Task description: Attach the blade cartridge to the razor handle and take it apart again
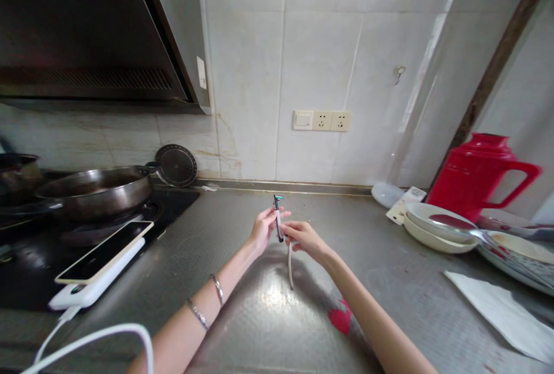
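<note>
Above the middle of the steel counter, my left hand point(264, 229) grips a razor point(278, 221) by its handle. The razor stands nearly upright, with its teal-edged head on top. My right hand point(305, 237) is closed beside it, thumb and fingertips pinched against the lower handle. From the right hand's fingers a thin grey strip point(289, 269) hangs down toward the counter. It looks like a band or cord; its upper end is hidden by the fingers. Two metal bangles point(198, 313) are on my left wrist and forearm.
A phone point(104, 253) lies on a white power bank point(97, 281) with a white cable at the left, near the stove and a steel pan point(99, 189). On the right are a red thermos point(476, 175), stacked dishes point(441, 241) and a white paper point(502, 316).
</note>
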A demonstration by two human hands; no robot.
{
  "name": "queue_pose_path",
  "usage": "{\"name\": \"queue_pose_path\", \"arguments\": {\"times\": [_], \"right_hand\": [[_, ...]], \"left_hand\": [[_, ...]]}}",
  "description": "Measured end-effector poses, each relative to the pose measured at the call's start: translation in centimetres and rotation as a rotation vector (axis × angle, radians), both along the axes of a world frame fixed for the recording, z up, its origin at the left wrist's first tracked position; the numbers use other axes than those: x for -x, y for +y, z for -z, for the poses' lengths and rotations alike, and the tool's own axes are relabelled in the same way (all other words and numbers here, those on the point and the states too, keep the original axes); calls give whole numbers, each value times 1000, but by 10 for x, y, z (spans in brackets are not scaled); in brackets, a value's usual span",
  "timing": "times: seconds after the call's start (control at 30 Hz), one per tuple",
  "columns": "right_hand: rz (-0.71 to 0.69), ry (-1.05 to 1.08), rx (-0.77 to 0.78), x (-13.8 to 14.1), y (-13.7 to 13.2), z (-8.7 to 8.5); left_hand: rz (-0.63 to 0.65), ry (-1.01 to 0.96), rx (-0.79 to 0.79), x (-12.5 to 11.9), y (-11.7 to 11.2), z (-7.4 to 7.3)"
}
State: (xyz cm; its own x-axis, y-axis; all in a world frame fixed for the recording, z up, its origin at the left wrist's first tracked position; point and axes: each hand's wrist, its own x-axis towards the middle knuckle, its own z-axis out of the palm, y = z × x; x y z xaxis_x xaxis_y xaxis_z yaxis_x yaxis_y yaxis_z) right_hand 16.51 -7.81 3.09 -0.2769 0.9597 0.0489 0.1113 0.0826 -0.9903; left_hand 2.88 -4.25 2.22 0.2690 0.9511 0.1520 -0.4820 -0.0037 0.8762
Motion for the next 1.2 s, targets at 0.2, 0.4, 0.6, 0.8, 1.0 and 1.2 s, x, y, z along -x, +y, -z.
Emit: {"name": "queue_pose_path", "arguments": {"times": [0.2, 0.4, 0.6, 0.8, 1.0, 1.2], "right_hand": [[118, -25, -80, 10, 4, 7], [345, -394, -212, 8, 4, 15], [398, -951, -298, 12, 0, 18], [394, -1037, -299, 14, -1, 19], [376, -1027, -313, 18, -2, 21], [348, -1045, -304, 23, -5, 20]], "left_hand": [[-19, 125, -18, 4, 4, -3], [-404, 270, 51, 30, 26, 1], [-469, 150, 151, 44, 36, 8], [-424, 134, 176, 41, 36, 10], [-421, 129, 188, 42, 36, 10], [-409, 121, 191, 43, 37, 11]]}}
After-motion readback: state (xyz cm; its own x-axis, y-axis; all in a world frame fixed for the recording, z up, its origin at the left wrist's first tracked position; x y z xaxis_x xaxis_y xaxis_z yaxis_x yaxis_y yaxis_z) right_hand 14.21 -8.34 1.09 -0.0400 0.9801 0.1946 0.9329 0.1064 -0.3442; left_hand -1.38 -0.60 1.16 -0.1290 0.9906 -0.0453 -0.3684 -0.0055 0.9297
